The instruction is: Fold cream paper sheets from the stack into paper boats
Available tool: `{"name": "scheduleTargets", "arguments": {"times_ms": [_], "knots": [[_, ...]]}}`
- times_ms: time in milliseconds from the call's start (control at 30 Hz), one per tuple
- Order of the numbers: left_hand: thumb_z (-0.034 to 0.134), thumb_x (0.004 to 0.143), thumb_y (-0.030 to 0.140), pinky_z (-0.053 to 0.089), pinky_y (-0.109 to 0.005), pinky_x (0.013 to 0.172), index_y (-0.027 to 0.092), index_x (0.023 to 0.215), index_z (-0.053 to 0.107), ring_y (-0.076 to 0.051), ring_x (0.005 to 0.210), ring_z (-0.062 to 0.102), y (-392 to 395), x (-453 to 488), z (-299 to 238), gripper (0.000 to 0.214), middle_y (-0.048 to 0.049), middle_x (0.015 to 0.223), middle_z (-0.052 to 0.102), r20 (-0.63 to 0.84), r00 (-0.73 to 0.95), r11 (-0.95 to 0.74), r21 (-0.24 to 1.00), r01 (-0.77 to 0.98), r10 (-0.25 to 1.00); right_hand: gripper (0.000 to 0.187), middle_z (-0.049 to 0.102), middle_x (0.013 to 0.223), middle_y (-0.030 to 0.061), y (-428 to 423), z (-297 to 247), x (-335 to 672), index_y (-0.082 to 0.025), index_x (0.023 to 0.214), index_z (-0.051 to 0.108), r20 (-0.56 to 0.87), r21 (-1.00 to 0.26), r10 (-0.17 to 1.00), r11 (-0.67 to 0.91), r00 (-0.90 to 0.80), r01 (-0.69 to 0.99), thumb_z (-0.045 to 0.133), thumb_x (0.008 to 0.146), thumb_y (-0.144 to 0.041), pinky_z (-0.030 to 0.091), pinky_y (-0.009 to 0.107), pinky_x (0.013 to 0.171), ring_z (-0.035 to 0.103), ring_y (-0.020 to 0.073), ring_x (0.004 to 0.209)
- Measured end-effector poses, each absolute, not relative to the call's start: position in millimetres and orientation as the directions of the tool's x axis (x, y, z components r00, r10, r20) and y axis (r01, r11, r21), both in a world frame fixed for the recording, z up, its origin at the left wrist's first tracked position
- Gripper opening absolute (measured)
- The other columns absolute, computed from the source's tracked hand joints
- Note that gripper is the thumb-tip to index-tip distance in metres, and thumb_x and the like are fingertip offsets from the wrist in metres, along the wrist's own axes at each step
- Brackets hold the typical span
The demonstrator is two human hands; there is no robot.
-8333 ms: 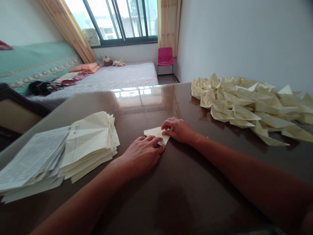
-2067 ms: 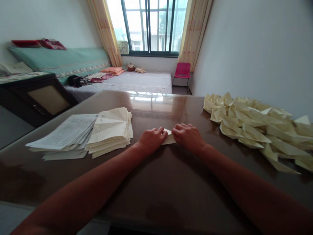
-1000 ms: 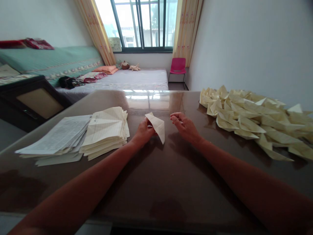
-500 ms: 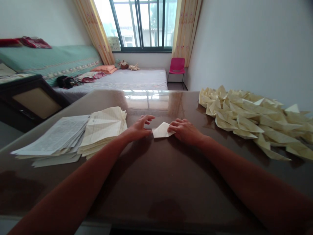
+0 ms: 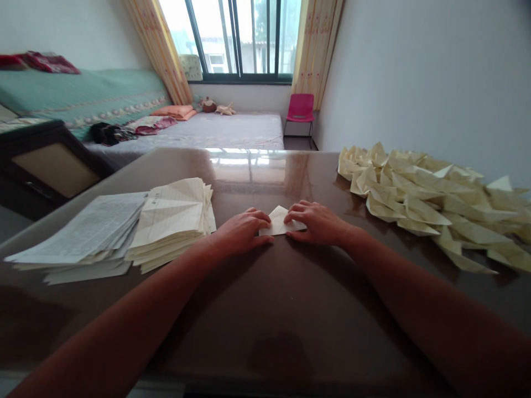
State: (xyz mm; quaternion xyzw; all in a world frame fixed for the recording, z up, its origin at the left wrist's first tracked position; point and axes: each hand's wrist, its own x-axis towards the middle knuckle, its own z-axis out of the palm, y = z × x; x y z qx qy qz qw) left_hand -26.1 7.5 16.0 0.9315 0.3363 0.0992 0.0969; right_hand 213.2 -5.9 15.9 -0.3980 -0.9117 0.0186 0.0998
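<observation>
A small cream folded paper piece (image 5: 279,219) lies flat on the glossy brown table (image 5: 265,309), between my two hands. My left hand (image 5: 243,229) rests on its left edge, fingers curled and pressing down. My right hand (image 5: 317,223) presses its right side with the fingertips held together. Most of the piece is covered by my fingers.
A stack of creased cream sheets (image 5: 174,221) and printed pages (image 5: 87,232) lies at the left. A large heap of folded paper shapes (image 5: 431,193) fills the right side by the wall. Behind the table are a bed (image 5: 207,130) and a pink chair (image 5: 301,108).
One second ago my left hand held the folded piece up off the table. It now lies flat, and both hands have closed in and press on it.
</observation>
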Motion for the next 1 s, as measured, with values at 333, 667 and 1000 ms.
{"name": "scheduleTargets", "arguments": {"times_ms": [333,667,1000], "knots": [[0.059,0.073,0.062,0.046,-0.035,0.086,0.02,0.1,0.06,-0.026,0.102,0.057,19,-31,12,0.05,-0.0072,0.104,0.059,0.027,0.391,-0.387,0.222,0.895,0.92,0.034,0.059,0.114,0.0074,-11,4,199,-0.03,0.125,0.059,0.197,-0.072,0.68,0.729,-0.706,0.681,0.045,0.094,-0.033,0.038,0.036,0.09,0.048,0.0219,0.102],[0.06,0.073,0.051,0.046,-0.03,0.078,0.022,0.086,0.061,-0.021,0.088,0.061,21,-24,16,0.032,-0.0028,0.095,0.062,-0.063,0.389,-0.357,0.286,0.889,0.919,0.035,0.06,0.115,0.0076,-11,2,198,-0.027,0.125,0.06,0.207,-0.123,0.684,0.727,-0.699,0.675,0.042,0.095,-0.03,0.04,0.036,0.091,0.05,0.0223,0.103],[0.058,0.075,0.035,0.043,-0.024,0.063,0.021,0.082,0.066,-0.017,0.077,0.064,20,-23,17,0.017,-0.001,0.083,0.07,-0.054,0.36,-0.319,0.358,0.877,0.931,0.034,0.061,0.112,0.0082,-10,-2,197,-0.025,0.124,0.06,0.236,-0.139,0.677,0.733,-0.697,0.665,0.045,0.093,-0.027,0.041,0.037,0.093,0.051,0.0227,0.104]]}}
